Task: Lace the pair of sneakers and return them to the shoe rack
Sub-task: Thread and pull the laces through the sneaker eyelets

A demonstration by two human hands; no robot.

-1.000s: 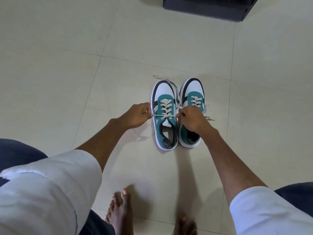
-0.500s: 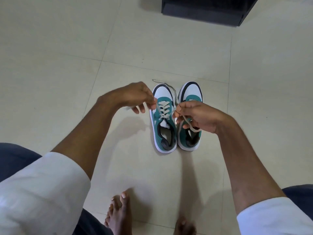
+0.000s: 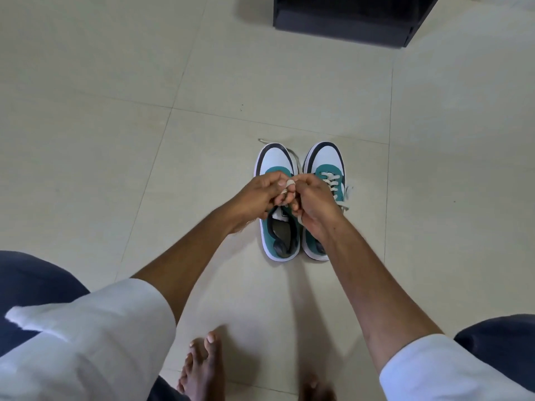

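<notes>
Your left hand (image 3: 260,192) and right hand (image 3: 314,202) meet over the left sneaker (image 3: 276,227), both pinching its lace (image 3: 289,185) — close together to form the knot.

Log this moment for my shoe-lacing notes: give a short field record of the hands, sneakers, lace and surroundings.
left hand: shut on lace, over left sneaker
right hand: shut on lace, touching left hand
lace: white, wrapped round a finger
left sneaker: teal and white, on floor
right sneaker: beside it, laced, ends loose
floor: pale tiles
dark furniture: beyond the toes
</notes>
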